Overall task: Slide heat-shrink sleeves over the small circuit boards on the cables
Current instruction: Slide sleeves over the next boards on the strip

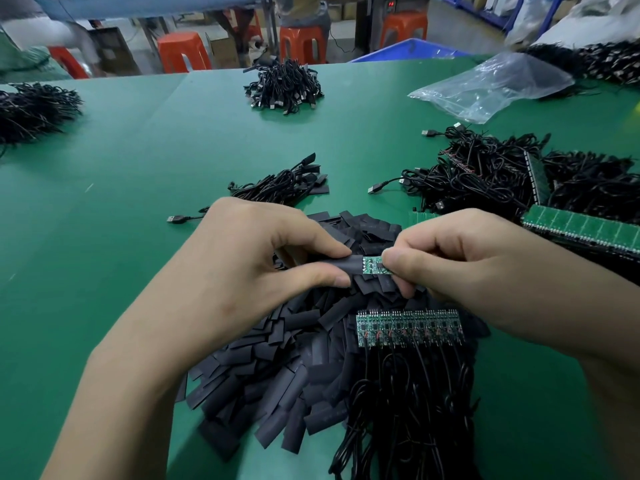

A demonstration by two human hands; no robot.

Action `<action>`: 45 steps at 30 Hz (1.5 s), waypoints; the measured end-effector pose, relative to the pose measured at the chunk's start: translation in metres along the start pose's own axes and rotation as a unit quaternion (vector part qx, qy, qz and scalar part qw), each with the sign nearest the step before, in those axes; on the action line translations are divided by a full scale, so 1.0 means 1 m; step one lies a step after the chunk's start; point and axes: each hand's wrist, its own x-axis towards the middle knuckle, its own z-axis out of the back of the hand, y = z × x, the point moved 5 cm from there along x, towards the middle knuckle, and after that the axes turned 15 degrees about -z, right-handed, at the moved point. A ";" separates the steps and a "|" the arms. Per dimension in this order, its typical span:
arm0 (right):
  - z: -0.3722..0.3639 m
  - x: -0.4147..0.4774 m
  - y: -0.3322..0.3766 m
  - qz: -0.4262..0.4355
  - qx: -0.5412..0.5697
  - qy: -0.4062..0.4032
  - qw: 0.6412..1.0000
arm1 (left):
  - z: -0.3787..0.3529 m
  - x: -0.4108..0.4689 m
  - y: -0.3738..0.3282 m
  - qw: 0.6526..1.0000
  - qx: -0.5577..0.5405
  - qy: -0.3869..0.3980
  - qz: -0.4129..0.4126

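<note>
Left grip (242, 258): my thumb and forefinger pinch one black heat-shrink sleeve (348, 265), held level with its open mouth to the right. Right grip (485, 268): my thumb and forefinger pinch one small circuit board (374, 265), green face up, its left end meeting the sleeve's mouth; how far it sits inside I cannot tell, and its cable is hidden behind my fingers. Both items are held in the air, above the heap. Directly beneath: a loose heap of flat black sleeves (294, 358) spread on the green worktop (104, 202). On the heap's right side, just below my right grip: a strip of joined boards (408, 329) lying flat, bare, with black cables (408, 410) trailing from it toward me. Beyond my left grip: a small cluster of sleeved cables (284, 185), one plug lying out to the left. To the right: a large tangle of cables with USB plugs (485, 174), and beside it green board panels (581, 230). Far edge: a tied cable bundle (284, 86), another bundle at far left (34, 109), a crumpled clear plastic bag (491, 84). Off the worktop: orange stools (181, 51) and a blue crate (408, 50).
</note>
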 end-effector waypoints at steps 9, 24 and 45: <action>0.000 -0.002 0.002 -0.004 -0.047 -0.035 0.998 | -0.005 0.003 -0.007 0.999 0.040 0.029 -0.005; 0.002 -0.002 -0.002 0.015 0.028 0.033 0.999 | 0.001 0.001 -0.011 0.999 0.005 -0.018 -0.049; 0.006 0.001 -0.004 0.038 0.153 0.014 0.987 | 0.002 0.002 -0.014 0.990 0.063 -0.098 -0.080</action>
